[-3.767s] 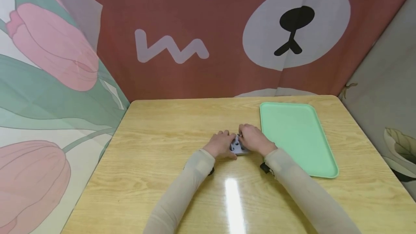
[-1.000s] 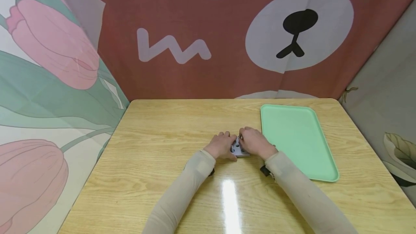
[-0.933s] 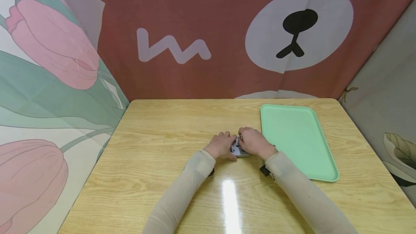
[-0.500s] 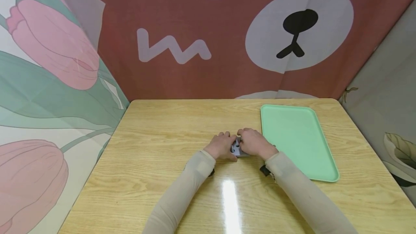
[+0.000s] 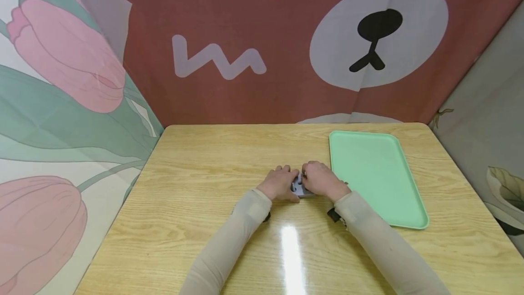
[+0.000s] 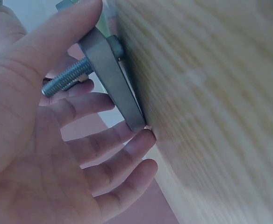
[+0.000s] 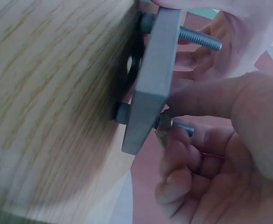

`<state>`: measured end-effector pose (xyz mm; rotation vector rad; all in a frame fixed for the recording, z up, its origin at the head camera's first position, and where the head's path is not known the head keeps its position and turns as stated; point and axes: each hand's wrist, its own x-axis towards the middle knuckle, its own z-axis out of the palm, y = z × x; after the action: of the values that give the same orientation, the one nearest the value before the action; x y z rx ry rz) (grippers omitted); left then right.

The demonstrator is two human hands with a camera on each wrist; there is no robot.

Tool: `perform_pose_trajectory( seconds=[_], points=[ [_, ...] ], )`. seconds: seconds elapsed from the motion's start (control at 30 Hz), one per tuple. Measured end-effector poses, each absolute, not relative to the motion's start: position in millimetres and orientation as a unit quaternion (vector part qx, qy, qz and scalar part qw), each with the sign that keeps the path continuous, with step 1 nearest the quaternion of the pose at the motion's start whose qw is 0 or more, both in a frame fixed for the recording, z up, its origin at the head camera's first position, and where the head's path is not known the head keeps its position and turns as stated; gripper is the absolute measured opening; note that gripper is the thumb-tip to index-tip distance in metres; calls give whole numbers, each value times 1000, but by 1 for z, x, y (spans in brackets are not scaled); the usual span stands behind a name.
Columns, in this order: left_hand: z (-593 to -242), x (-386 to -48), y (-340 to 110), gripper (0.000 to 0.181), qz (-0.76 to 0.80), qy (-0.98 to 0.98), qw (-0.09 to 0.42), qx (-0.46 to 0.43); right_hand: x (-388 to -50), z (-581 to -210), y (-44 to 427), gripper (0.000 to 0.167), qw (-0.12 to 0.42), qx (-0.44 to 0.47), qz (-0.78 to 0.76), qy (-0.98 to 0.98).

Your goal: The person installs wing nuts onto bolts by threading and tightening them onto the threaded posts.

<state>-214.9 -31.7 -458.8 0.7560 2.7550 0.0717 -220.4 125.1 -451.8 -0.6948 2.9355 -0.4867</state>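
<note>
Low over the table, a grey metal plate with holes stands on the heads of bolts pushed up through it. My left hand grips the plate's left side, thumb at the near edge and fingertips at the far edge. Beside that thumb a threaded bolt sticks up bare. On the plate's right, my right hand pinches a nut between thumb and curled fingers. This nut sits on a second bolt, whose tip shows past it. Fingers partly hide the nut.
A light green tray lies on the right of the wooden table, close by the right forearm. Behind the table hangs a red curtain with a bear print; printed cloth also hangs at both sides.
The right fingertips have shifted slightly back and forth around the bolt on the plate's right side. My left hand and the plate stay nearly in place; the head view has tilted a little.
</note>
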Motion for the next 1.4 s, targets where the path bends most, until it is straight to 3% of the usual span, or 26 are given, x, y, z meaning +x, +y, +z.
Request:
perform_pose_trajectory(
  seconds=[0.33,0.67,1.03,1.4],
  points=[
    [-463,-215,-31,79,30,953,131,271,-221,-454,127,13,10,-218,-133,967],
    [-463,-212,-30,80,27,954,117,273,-223,-451,125,15,42,-199,-143,969],
    [-460,-214,-31,80,16,955,125,268,-224,-452,127,9,15,-257,-134,957],
    [-460,-216,-31,77,14,953,135,271,-224,-449,128,12,70,-230,-159,958]
  ],
)
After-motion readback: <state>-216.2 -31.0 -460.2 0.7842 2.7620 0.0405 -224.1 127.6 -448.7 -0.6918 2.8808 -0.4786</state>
